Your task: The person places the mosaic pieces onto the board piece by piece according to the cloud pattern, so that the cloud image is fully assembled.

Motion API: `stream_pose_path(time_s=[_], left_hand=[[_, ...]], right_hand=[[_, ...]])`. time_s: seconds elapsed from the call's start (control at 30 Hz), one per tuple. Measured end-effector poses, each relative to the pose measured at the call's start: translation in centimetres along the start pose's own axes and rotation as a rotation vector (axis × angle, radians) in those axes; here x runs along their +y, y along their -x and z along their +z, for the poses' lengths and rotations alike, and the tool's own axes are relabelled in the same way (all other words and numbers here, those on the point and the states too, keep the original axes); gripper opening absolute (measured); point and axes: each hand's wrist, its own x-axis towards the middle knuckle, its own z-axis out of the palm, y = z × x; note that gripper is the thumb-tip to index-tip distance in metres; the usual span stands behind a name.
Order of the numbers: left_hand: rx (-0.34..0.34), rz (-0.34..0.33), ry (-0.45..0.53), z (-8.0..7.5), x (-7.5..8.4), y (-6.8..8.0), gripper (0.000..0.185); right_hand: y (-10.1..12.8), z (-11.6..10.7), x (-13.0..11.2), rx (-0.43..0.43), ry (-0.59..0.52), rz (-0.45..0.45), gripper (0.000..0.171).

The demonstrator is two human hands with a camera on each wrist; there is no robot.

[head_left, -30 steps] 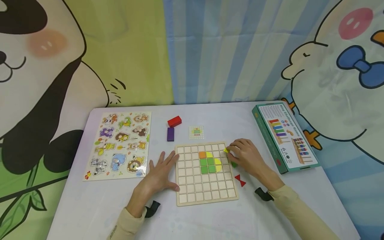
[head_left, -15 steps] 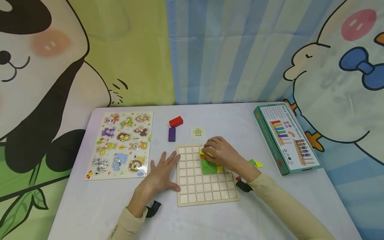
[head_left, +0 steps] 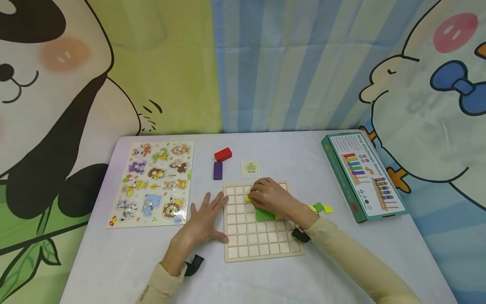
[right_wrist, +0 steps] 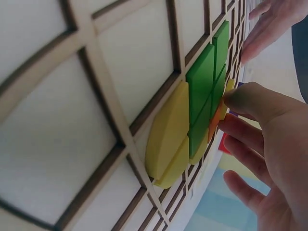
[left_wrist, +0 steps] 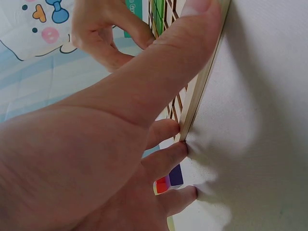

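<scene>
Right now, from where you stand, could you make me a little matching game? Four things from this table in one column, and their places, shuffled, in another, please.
Things
1. Left hand
2. Right hand
3. Purple block
4. Ring Challenge Game box

Places
A. Touching a yellow piece at the grid board
B. On the right side of the table
C. At the grid board's left edge
D. Next to the red block

Pairs: 1-C, 2-A, 3-D, 4-B
</scene>
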Motion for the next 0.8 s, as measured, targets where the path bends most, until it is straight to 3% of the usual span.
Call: stream_pose_path(time_s=[0.3,0.8], left_hand=[[0.002,0.001,-0.011,-0.12,0.13,0.08,0.124],[0.007,-0.003,-0.005,0.17,-0.07,-0.02,0.125]], right_hand=[[0.04,-0.11,-0.36,-0.045,-0.006,0.014,0.010],[0.14,-0.30,-0.64,-0.043,-0.006,0.014,0.010]])
